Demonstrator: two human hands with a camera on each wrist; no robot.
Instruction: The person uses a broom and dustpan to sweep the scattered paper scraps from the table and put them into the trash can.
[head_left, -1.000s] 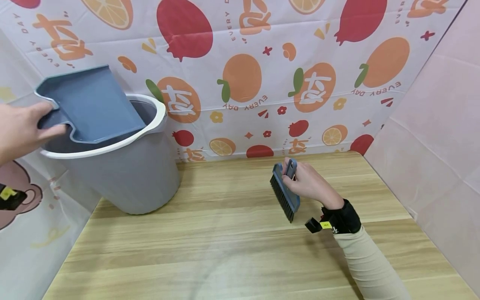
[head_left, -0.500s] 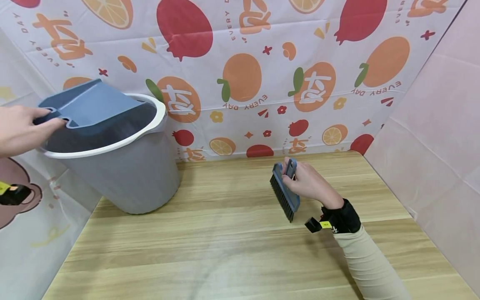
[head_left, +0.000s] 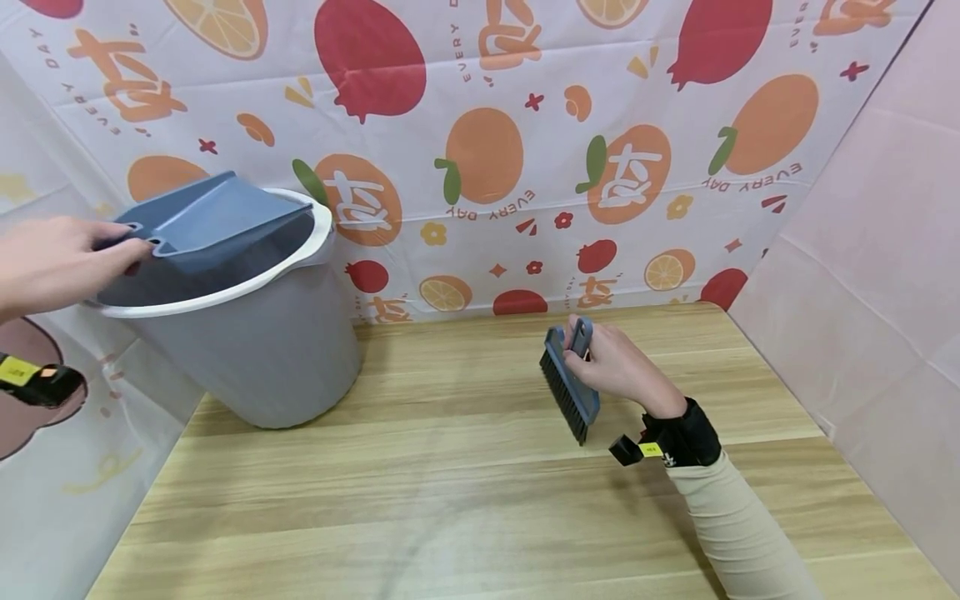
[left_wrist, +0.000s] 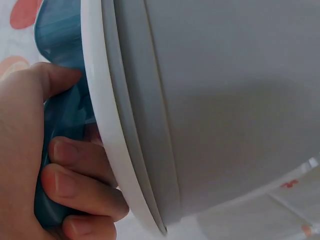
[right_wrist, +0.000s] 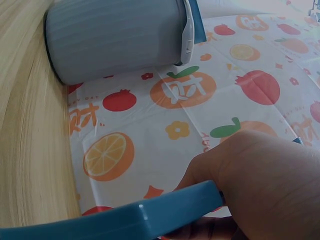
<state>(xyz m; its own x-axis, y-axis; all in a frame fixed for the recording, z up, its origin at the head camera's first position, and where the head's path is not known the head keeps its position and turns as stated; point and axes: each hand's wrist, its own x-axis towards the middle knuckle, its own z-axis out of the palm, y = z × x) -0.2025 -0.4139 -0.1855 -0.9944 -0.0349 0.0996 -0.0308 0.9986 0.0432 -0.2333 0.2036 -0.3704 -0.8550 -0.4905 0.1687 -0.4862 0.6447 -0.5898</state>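
A blue dustpan (head_left: 225,218) lies tilted over the mouth of a grey bin (head_left: 255,358) with a white rim. Its handle is gripped by my left hand (head_left: 71,260) at the bin's left side. In the left wrist view, curled fingers (left_wrist: 82,190) wrap the dustpan's handle (left_wrist: 62,125) right beside the rim (left_wrist: 107,110). My right hand (head_left: 618,367) holds a blue hand brush (head_left: 573,385) by its handle, above the right part of the table. The brush's dark bristles (head_left: 558,396) point down and left. Most of the bin's inside is hidden by the dustpan.
The bin stands at the back left of a wooden table (head_left: 450,500). A fruit-printed cloth (head_left: 480,250) hangs behind the table. Pale cloth walls (head_left: 862,292) close off both sides.
The dustpan has tipped from steep to flatter over the bin, its pan now lower. Lately my left hand has shifted slightly right. My right hand and the brush stay in place.
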